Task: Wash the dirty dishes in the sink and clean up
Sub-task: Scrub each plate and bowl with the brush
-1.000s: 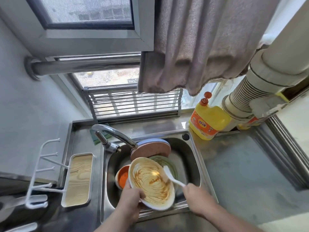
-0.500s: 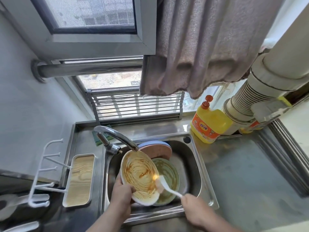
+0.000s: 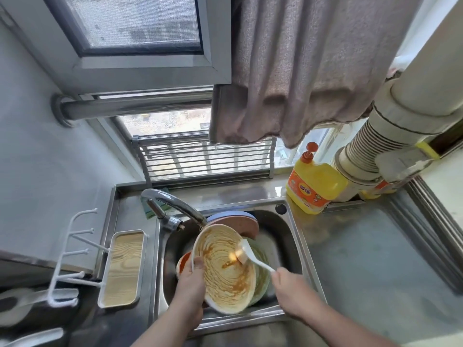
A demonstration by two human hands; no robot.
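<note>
Left hand [image 3: 190, 284] gripping the sauce-smeared plate [image 3: 225, 269] tilted over the sink [image 3: 298, 246], right hand [image 3: 290, 289] pinching the spoon [image 3: 250, 254] against it; a wet rim could slip, dropping the plate onto the dishes below.

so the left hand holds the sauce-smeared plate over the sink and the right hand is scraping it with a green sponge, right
Not quite. The head view shows the right hand holding a white spoon, not a green sponge, with its bowl against the sauce-smeared plate. The left hand does hold that plate over the sink.
</note>
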